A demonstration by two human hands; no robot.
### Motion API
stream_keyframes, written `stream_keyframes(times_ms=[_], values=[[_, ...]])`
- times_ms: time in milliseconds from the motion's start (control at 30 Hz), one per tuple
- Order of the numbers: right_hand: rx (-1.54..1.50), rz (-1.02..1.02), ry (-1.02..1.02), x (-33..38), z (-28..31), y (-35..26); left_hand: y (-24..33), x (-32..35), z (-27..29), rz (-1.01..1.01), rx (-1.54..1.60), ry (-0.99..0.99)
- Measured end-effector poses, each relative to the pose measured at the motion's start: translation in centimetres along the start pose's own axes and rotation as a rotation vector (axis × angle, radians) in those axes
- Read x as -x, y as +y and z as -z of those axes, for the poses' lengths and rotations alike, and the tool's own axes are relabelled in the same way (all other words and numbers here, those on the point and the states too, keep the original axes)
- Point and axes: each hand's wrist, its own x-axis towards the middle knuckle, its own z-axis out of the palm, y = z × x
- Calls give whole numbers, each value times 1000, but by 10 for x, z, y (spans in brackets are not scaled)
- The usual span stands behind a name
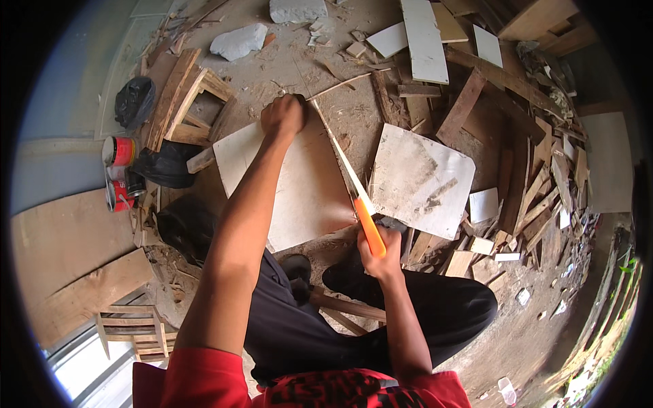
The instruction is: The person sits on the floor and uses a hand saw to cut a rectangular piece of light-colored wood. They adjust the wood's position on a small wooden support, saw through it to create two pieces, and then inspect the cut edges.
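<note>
My right hand (381,251) is closed around the orange handle of a handsaw (348,158). Its thin pale blade points away from me, along the right edge of a pale wooden board (289,194). At that board's far edge sits my left hand (282,117), fingers curled in, with a small dark thing partly hidden against its right side; what it grips I cannot make out. Just right of the blade lies a second pale board (422,180), stained with dark smudges. My folded legs are beneath and beside the near part of the work.
Scrap wood (537,197) is heaped on the right, with white panels (426,41) beyond. Paint cans (121,173), black plastic bags (166,165) and a wooden frame (197,102) stand left. Pale chunks of rubble (238,42) lie at the far side.
</note>
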Motion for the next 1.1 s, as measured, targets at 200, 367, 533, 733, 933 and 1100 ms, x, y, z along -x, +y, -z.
stream_keyframes(times_ms=[200, 367, 533, 733, 933, 1100], values=[[-60, 81, 103, 32, 9, -17, 12, 2, 2, 31, 0, 60], [-40, -33, 14, -11, 2, -13, -4, 9, 1, -67, -7, 21], [1, 84, 152, -3, -6, -21, 9, 9, 4, 38, 192, 67], [-19, 172, 100, 4, 1, -29, 6, 2, 4, 60, 166, 37], [20, -85, 42, -47, 3, -58, -2, -13, -18, -63, 128, 62], [24, 18, 121, -21, -6, -80, -6, -4, -6, -57, 129, 132]])
